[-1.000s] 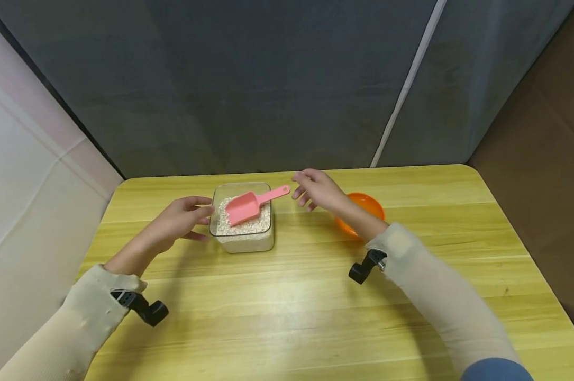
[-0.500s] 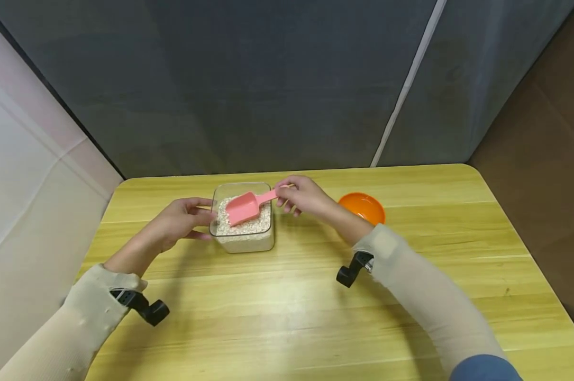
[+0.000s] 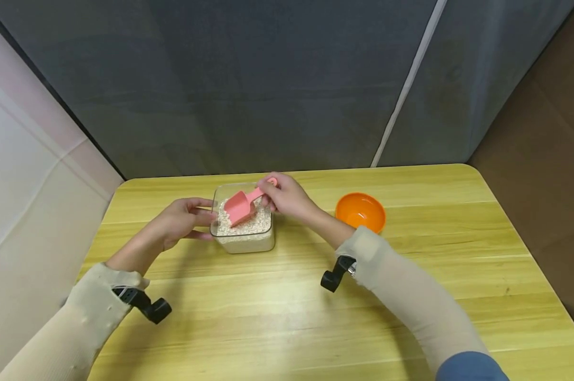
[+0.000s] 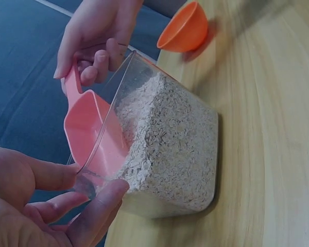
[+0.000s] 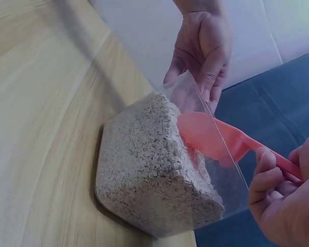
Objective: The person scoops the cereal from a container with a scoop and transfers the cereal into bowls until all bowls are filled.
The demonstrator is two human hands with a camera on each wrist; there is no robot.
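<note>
A clear square container filled with oats stands on the yellow wooden table. My left hand holds its left wall, thumb and fingers around the corner. A pink plastic scoop rests blade-down on the oats. My right hand grips the scoop's handle above the container's right rim.
An orange bowl sits on the table to the right of the container. A dark grey curtain hangs behind the table's far edge. Wrist cameras are strapped to both sleeved forearms.
My right hand moved left from above the orange bowl, took hold of the scoop's handle and tilted it up. The left hand stayed on the container.
</note>
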